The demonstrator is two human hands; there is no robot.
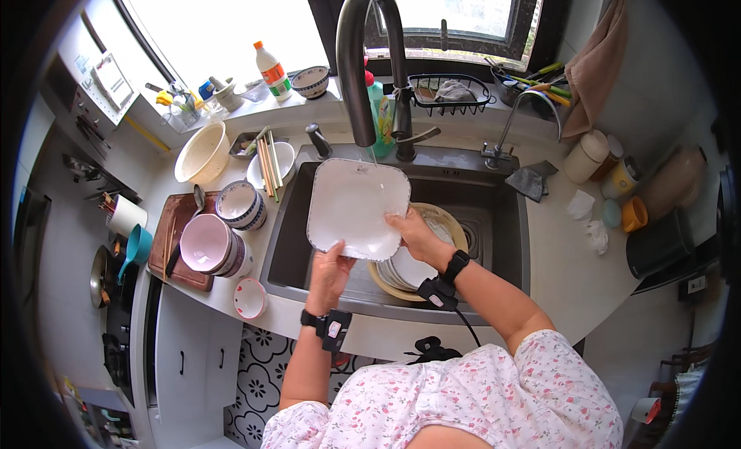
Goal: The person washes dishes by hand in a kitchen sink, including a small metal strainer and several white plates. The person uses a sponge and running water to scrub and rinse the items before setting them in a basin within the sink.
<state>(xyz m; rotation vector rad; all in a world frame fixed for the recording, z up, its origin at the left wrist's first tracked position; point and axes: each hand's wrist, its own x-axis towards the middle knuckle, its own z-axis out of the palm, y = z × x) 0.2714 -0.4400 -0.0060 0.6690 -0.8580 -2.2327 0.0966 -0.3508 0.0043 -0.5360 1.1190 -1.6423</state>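
Note:
A square white plate point(353, 208) with a patterned rim is tilted over the sink point(289, 240), held in both hands. My left hand point(331, 269) grips its near edge, thumb on top. On the right edge, my right hand point(418, 232) has its fingers on the plate's face. A thin stream of water point(374, 155) falls from the dark gooseneck faucet point(347, 72) onto the plate's far edge. Below my right hand, a cream-coloured basin point(454, 220) stands in the sink with stacked white plates point(412, 269), partly hidden by my arm and the held plate.
Left of the sink stand stacked blue-patterned bowls point(237, 203), pink bowls point(205, 243) on a cutting board point(191, 281), and a small heart-patterned bowl point(250, 298). Chopsticks point(267, 165) lie across a white bowl point(285, 159). A grey cloth point(529, 181) lies right of the sink.

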